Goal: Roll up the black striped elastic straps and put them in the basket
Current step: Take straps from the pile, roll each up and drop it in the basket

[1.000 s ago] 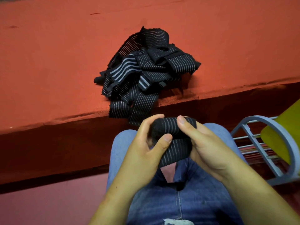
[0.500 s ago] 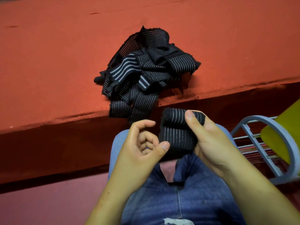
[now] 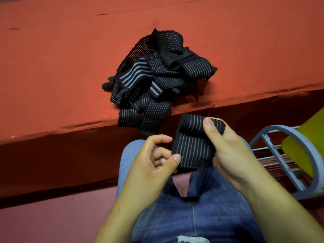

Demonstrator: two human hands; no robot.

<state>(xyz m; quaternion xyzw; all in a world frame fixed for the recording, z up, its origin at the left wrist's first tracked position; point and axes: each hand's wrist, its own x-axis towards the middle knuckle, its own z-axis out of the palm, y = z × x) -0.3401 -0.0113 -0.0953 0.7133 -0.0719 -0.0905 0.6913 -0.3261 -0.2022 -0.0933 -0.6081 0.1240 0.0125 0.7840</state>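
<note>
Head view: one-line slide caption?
Right hand grips a partly rolled striped strap above the lap, left hand beside it, pile of unrolled straps on the red ledge.

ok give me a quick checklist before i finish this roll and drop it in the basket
1. Right hand grips the strap: ok.
2. Roll finished: not ok, a flat striped length hangs below the rolled top.
3. Left hand holding the strap: not ok, only its thumb is at the lower edge.
4. Basket close on the right: ok.
5. Room in the basket: cannot tell, a yellow-green thing covers part of it.
</note>
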